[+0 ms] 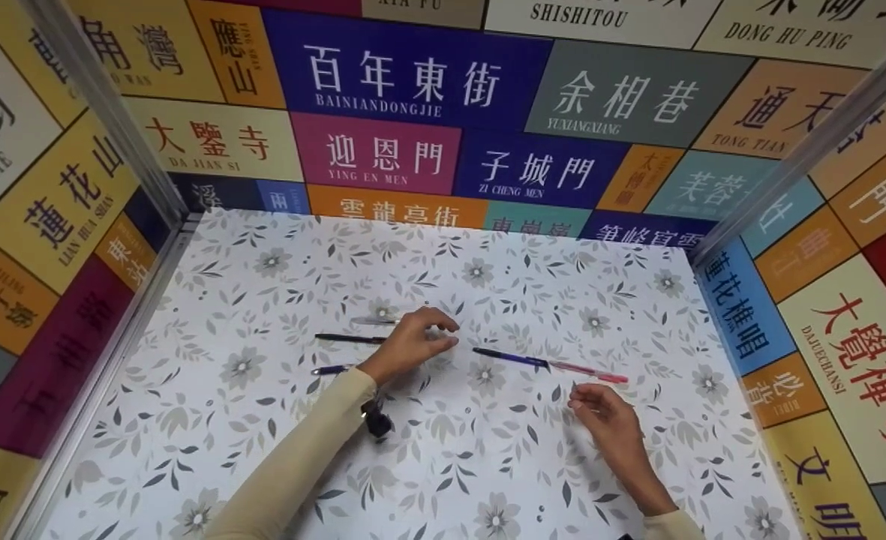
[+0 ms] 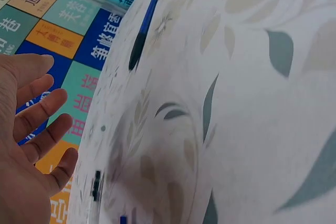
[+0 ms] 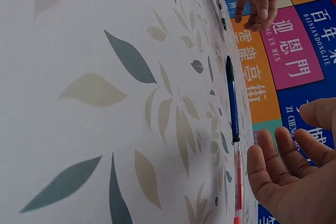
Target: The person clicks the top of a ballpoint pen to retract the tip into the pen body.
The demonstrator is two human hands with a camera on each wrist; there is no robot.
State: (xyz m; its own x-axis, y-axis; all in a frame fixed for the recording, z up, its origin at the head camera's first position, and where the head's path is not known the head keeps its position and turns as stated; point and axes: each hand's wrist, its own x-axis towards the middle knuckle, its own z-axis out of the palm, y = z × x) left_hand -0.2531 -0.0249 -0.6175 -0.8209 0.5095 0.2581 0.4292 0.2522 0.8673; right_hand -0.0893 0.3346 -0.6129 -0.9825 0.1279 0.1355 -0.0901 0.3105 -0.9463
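My left hand [image 1: 415,341] hovers over the left group of pens, its fingers loosely bent and holding nothing. Under or beside it lie a black pen [image 1: 345,338], a dark blue pen [image 1: 328,370] and a pale clear pen [image 1: 371,321], each partly covered by the hand in the head view. To the right, a blue pen [image 1: 514,358] with a dark end and a red pen [image 1: 593,372] lie end to end in one line. Just below the red pen is my right hand [image 1: 611,420], relaxed and bare; the right wrist view shows its fingers [image 3: 286,156] apart with nothing between them.
A white tabletop [image 1: 450,465] with a grey leaf and flower print carries all the pens. Panels with Chinese place names, such as the blue sign [image 1: 412,75], wall it at the back and both sides. Metal posts [image 1: 105,105] stand at the corners.
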